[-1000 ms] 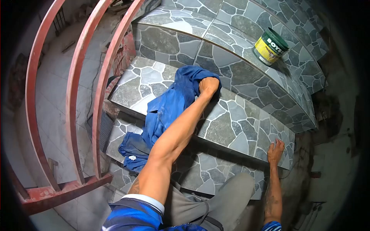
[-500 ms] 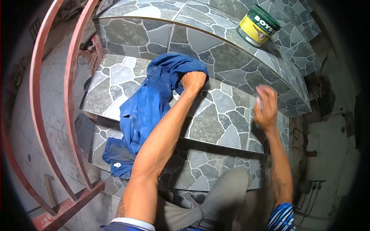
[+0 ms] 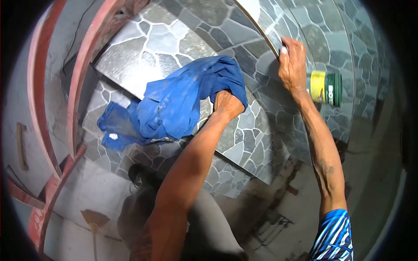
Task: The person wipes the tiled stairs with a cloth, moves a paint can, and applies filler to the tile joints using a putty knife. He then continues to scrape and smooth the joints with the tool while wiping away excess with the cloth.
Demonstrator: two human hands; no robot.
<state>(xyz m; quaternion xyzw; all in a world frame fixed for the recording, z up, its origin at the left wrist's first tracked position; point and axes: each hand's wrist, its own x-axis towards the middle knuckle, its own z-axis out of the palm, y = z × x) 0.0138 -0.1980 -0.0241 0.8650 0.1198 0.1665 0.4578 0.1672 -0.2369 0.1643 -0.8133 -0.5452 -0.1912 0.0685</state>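
Observation:
A blue cloth, crumpled and dusty like an old garment, drapes over a stone-patterned tiled step. My left hand reaches into its upper right fold and grips it; the cloth covers the fingertips. At the edge of the higher step, my right hand has its fingers curled in, the thumb against them. Something small and dark shows at its fingertips, too little to name. Just right of that wrist, a green and yellow tub stands on the higher step.
Red metal railing bars rise on the left. Below them a broom-like tool lies on the pale floor. A dark metal rack stands low on the right. My knee is close to the lower step edge.
My view has turned and shifted right. The right hand has come up to the higher step's edge beside the tub, its fingers now curled. The left hand stays in the cloth.

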